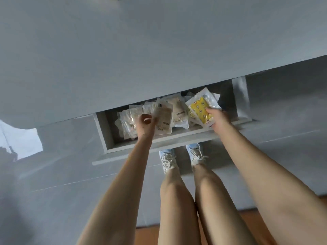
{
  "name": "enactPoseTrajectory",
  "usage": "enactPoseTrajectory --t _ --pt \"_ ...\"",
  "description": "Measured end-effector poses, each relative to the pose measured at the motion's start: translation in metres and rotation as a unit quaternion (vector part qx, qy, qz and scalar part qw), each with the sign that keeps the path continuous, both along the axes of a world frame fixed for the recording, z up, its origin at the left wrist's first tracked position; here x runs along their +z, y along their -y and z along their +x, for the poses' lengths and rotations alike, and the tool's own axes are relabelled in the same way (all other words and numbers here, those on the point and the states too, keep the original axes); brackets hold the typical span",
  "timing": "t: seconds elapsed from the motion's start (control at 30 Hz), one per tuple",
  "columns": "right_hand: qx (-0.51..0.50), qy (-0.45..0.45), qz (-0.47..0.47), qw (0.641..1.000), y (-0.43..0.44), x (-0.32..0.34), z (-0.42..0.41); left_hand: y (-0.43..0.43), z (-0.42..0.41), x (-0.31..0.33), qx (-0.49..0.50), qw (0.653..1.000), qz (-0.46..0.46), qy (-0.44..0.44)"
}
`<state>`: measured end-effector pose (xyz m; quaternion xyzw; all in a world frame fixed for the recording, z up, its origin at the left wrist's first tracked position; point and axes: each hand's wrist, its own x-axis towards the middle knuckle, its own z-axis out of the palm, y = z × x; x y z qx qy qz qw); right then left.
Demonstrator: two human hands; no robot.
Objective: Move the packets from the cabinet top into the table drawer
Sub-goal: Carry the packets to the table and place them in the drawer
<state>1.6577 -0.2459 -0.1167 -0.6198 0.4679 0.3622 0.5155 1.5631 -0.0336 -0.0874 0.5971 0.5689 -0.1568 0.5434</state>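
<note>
Bare forearms reach down into the open table drawer (103,131) under the grey tabletop (123,59). Left hand (146,125) pinches a beige packet (163,119); right hand (218,117) clasps a yellow packet (199,110). Many packets already lie inside, so the task looks nearly finished; the cabinet top is out of sight.

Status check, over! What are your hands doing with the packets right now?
Left hand pinching a beige packet in the open drawer. Right hand gripping the yellow packet above the pile. Nothing blocking, over.
</note>
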Motion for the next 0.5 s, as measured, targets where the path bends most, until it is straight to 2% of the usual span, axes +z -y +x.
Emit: enactPoseTrajectory --t 0.1,0.23,0.4,0.5 --pt "0.025 -0.018 0.049 0.998 -0.003 -0.035 0.005 0.005 -0.003 -0.035 0.027 1.000 -0.009 0.013" --pt "0.026 -0.003 0.041 0.999 -0.003 -0.054 0.007 0.011 -0.003 -0.055 0.038 0.999 0.003 0.032" --pt "0.097 0.016 -0.039 0.994 -0.011 -0.051 0.005 0.016 -0.003 -0.058 -0.052 0.994 0.081 0.059" --pt "0.204 0.048 -0.098 0.973 -0.015 -0.032 0.003 0.018 -0.006 -0.044 -0.128 0.984 0.105 0.068"
